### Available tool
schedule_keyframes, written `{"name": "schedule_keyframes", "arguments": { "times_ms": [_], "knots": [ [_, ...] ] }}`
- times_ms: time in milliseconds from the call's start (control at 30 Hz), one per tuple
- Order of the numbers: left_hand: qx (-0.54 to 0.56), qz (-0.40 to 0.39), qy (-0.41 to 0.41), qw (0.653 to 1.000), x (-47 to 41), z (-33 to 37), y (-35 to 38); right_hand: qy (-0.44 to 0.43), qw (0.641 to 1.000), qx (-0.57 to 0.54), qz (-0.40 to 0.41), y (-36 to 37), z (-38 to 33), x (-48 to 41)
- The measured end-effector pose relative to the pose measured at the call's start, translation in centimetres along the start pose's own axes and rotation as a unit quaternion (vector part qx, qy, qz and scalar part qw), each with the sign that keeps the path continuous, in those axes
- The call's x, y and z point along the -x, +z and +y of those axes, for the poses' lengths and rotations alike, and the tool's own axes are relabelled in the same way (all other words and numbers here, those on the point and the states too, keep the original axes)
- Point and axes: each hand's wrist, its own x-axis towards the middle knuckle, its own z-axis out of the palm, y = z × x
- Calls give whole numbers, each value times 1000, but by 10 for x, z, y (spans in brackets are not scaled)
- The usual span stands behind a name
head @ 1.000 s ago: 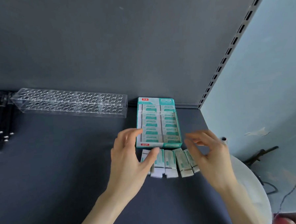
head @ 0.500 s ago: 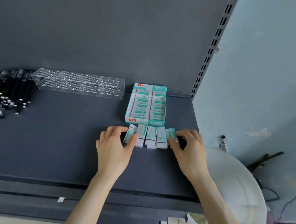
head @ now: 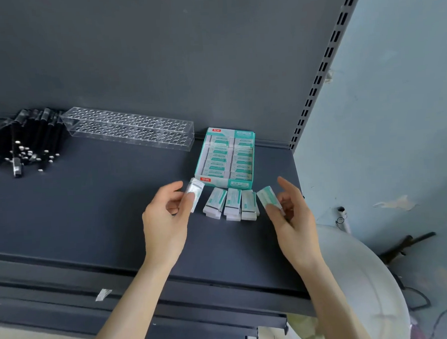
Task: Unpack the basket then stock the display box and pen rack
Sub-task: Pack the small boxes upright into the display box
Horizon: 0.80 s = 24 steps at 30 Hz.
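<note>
Teal erasers lie lengthwise, ends toward the display box.

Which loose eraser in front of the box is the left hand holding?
The leftmost eraser, pinched in the left hand; the middle three lie on the shelf, the rightmost eraser in the right hand.

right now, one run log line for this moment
left hand: pinches left eraser | right hand: pinches right eraser | loose erasers: on shelf before display box | pen rack: empty

Five loose erasers, one display box, one pen rack, one heap of pens
</note>
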Motion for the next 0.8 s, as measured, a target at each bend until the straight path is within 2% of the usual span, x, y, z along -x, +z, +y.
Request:
{"name": "schedule_keyframes", "arguments": {
  "times_ms": [133,333,533,667,800],
  "knots": [
    [79,-5,-9,997,3,2,-2,-17,997,-76,-30,3,-13,0],
    [254,-118,-91,956,-11,15,-2,-28,981,-189,-30,19,-43,-24],
    [206,-274,-86,935,-60,22,-4,2,974,-226,-16,60,-61,-50],
    [183,-287,-72,938,-91,18,0,7,975,-218,-31,75,-65,-62],
    [184,-279,-98,937,-112,17,7,23,987,-152,-48,75,-62,-75]
  ]
}}
